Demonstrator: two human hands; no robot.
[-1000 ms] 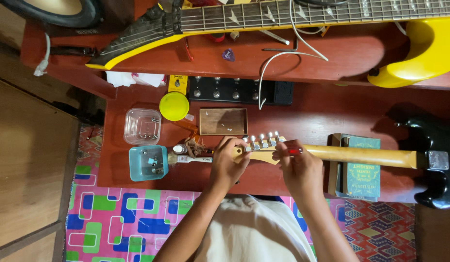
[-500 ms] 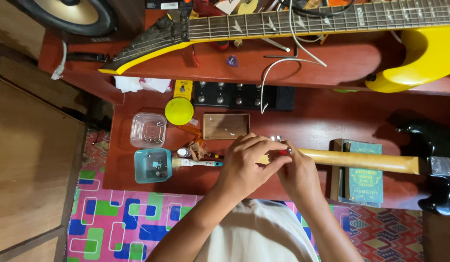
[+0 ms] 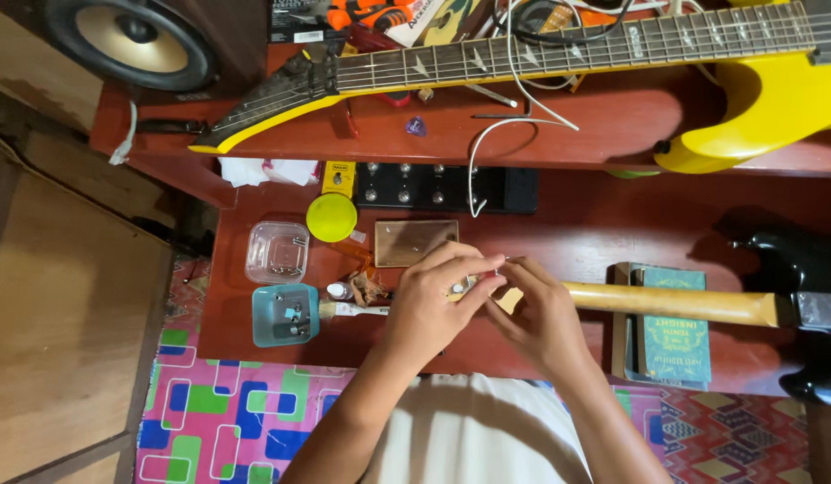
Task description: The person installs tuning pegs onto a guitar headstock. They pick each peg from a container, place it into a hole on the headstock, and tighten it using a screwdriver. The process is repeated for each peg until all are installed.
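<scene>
Both sets of fingers are pinched together over the head end of a guitar neck (image 3: 666,303), hiding it; the left hand (image 3: 433,300) lies on top and the right hand (image 3: 545,314) just beside it. What exactly they grip cannot be told. The pale neck runs rightward along the red counter (image 3: 559,224) to a black guitar body (image 3: 814,314), resting across a green book (image 3: 671,341).

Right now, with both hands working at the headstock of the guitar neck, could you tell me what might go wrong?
1. Both hands, left and right, cover the headstock; a small part could slip, perhaps off the desk edge.
2. The neck rests on a book, so pressing near the headstock might rock it.
3. The open trays of small parts sit near the left forearm; a nudge could spill them.
</scene>
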